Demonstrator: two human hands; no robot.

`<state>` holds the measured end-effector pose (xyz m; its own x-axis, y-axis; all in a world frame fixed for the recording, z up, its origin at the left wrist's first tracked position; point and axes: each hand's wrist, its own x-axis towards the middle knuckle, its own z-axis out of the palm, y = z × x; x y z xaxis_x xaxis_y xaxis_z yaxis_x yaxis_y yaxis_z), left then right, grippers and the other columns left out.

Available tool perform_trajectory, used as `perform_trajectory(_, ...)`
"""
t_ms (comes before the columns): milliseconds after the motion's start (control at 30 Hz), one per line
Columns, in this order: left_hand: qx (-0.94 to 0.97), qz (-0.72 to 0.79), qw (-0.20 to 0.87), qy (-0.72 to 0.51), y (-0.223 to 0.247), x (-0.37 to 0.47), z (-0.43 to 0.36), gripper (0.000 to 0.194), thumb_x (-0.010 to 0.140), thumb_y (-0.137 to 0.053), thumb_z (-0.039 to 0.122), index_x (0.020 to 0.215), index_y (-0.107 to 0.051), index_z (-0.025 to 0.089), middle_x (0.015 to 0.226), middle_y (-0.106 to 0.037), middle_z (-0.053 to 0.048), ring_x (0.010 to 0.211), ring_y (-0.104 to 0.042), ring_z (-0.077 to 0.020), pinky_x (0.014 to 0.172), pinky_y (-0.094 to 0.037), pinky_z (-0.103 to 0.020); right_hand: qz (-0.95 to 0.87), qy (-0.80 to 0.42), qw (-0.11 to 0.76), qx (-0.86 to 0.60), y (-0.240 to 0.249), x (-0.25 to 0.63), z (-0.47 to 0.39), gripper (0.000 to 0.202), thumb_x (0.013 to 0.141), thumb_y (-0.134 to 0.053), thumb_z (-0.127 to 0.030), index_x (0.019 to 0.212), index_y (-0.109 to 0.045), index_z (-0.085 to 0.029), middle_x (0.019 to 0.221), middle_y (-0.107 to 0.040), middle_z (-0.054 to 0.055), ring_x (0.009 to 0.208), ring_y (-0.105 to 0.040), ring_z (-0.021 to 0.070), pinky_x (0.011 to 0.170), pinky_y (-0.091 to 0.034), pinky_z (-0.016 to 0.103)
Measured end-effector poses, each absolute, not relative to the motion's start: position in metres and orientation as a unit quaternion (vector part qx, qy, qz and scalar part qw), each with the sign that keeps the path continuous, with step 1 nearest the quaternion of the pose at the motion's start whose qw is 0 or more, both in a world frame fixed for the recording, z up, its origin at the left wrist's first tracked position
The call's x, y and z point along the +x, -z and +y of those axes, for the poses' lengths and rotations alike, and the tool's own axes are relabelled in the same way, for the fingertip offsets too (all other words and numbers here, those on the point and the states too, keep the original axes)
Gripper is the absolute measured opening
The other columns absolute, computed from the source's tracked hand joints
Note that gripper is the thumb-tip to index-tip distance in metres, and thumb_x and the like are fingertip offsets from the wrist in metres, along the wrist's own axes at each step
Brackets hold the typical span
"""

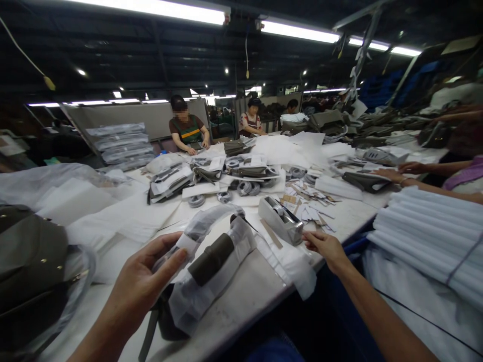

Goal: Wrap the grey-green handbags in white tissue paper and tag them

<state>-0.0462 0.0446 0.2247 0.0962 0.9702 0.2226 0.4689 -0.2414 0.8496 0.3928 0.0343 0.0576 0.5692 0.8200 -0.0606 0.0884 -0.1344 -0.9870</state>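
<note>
My left hand (162, 261) is closed, thumb over fingers, on a bag strap wrapped in white foam sheet (211, 221). The strap arches up from a dark olive bag (169, 317) that stands at the table's near edge. A bare olive part of the strap (211, 259) shows between the wrapped stretches. To the right, my right hand (328, 249) has its fingertips pinched together at the front end of a grey tape dispenser (281, 221). Whatever lies between those fingertips is too small or clear to make out.
White foam sheets (290, 256) hang over the table edge. Cardboard tags (309, 201) and coiled straps (247, 188) lie beyond. Another olive bag (33, 271) stands at left, stacked foam rolls (430, 236) at right. Co-workers (188, 130) work across the table; another's hands (400, 171) are at right.
</note>
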Motion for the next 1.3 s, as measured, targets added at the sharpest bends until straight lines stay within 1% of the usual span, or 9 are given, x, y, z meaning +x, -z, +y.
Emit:
perform_trajectory(133, 0.662, 0.534, 0.319, -0.419, -0.224, -0.045, 0.046, 0.053, 0.070, -0.074, 0.061, 0.108, -0.075, 0.023, 0.106, -0.076, -0.006, 0.095, -0.071, -0.0274, 0.079, -0.059, -0.028, -0.313, -0.282, 0.569, -0.706, -0.035, 0.386, 0.028, 0.047, 0.059, -0.079, -0.061, 0.071, -0.076, -0.015, 0.069, -0.075, 0.010, 0.056, -0.066, 0.0197, 0.052, -0.055, 0.030)
perform_trajectory(233, 0.661, 0.531, 0.323, -0.419, -0.222, -0.043, 0.047, 0.054, 0.069, -0.074, 0.061, 0.107, -0.075, 0.023, 0.106, -0.076, -0.005, 0.095, -0.071, -0.0269, 0.078, -0.059, -0.027, -0.319, -0.255, 0.566, -0.716, -0.039, 0.371, 0.015, 0.049, 0.068, -0.074, -0.061, 0.083, -0.078, -0.015, 0.068, -0.073, 0.008, 0.062, -0.068, 0.0209, 0.049, -0.051, 0.027)
perform_trajectory(300, 0.664, 0.530, 0.314, -0.424, -0.220, -0.041, 0.048, 0.054, 0.071, -0.073, 0.061, 0.109, -0.074, 0.024, 0.107, -0.076, -0.005, 0.097, -0.071, -0.0269, 0.081, -0.058, -0.028, -0.356, -0.249, 0.569, -0.699, -0.055, 0.351, 0.007, 0.046, 0.074, -0.072, -0.059, 0.091, -0.078, -0.016, 0.071, -0.073, 0.007, 0.068, -0.069, 0.0209, 0.057, -0.053, 0.027)
perform_trajectory(400, 0.679, 0.527, 0.297, -0.417, -0.218, -0.036, 0.047, 0.050, 0.075, -0.071, 0.060, 0.111, -0.073, 0.024, 0.111, -0.075, -0.004, 0.100, -0.070, -0.0265, 0.084, -0.057, -0.029, -0.435, -0.271, 0.590, -0.624, -0.094, 0.307, -0.002, 0.037, 0.080, -0.072, -0.053, 0.092, -0.077, -0.018, 0.075, -0.074, 0.006, 0.073, -0.069, 0.0192, 0.072, -0.056, 0.030)
perform_trajectory(567, 0.719, 0.501, 0.250, -0.412, -0.216, -0.026, 0.043, 0.036, 0.082, -0.069, 0.050, 0.108, -0.072, 0.025, 0.111, -0.074, -0.002, 0.104, -0.068, -0.0233, 0.094, -0.051, -0.031, -0.519, -0.377, 0.612, -0.462, -0.157, 0.225, -0.008, 0.025, 0.084, -0.072, -0.044, 0.088, -0.077, -0.020, 0.077, -0.075, 0.005, 0.061, -0.066, 0.0146, 0.065, -0.057, 0.027)
perform_trajectory(700, 0.739, 0.482, 0.206, -0.423, -0.215, -0.019, 0.038, 0.028, 0.085, -0.067, 0.042, 0.107, -0.071, 0.024, 0.108, -0.074, -0.001, 0.104, -0.067, -0.0213, 0.094, -0.050, -0.030, -0.549, -0.427, 0.606, -0.386, -0.181, 0.177, -0.002, 0.021, 0.086, -0.072, -0.041, 0.087, -0.077, -0.020, 0.076, -0.074, 0.004, 0.060, -0.065, 0.0137, 0.060, -0.055, 0.025)
perform_trajectory(900, 0.753, 0.470, 0.164, -0.431, -0.214, -0.020, 0.030, 0.030, 0.087, -0.066, 0.039, 0.113, -0.068, 0.023, 0.113, -0.073, -0.005, 0.107, -0.066, -0.0228, 0.094, -0.050, -0.033, -0.531, -0.432, 0.593, -0.424, -0.187, 0.146, 0.016, 0.029, 0.083, -0.073, -0.048, 0.077, -0.075, -0.019, 0.066, -0.070, 0.002, 0.053, -0.060, 0.0133, 0.052, -0.049, 0.025)
perform_trajectory(1033, 0.769, 0.447, 0.147, -0.433, -0.215, -0.024, 0.028, 0.028, 0.087, -0.066, 0.032, 0.114, -0.068, 0.023, 0.113, -0.072, -0.006, 0.106, -0.066, -0.0227, 0.094, -0.050, -0.034, -0.541, -0.405, 0.571, -0.465, -0.188, 0.147, 0.019, 0.034, 0.082, -0.072, -0.052, 0.069, -0.072, -0.020, 0.062, -0.069, 0.002, 0.050, -0.058, 0.0142, 0.049, -0.047, 0.026)
perform_trajectory(1300, 0.762, 0.452, 0.161, -0.436, -0.212, -0.026, 0.025, 0.026, 0.084, -0.071, 0.031, 0.109, -0.072, 0.025, 0.107, -0.074, -0.003, 0.099, -0.068, -0.0208, 0.090, -0.052, -0.031, -0.611, -0.365, 0.499, -0.495, -0.191, 0.161, 0.018, 0.033, 0.087, -0.066, -0.050, 0.071, -0.074, -0.022, 0.060, -0.068, 0.001, 0.058, -0.063, 0.0172, 0.060, -0.050, 0.028)
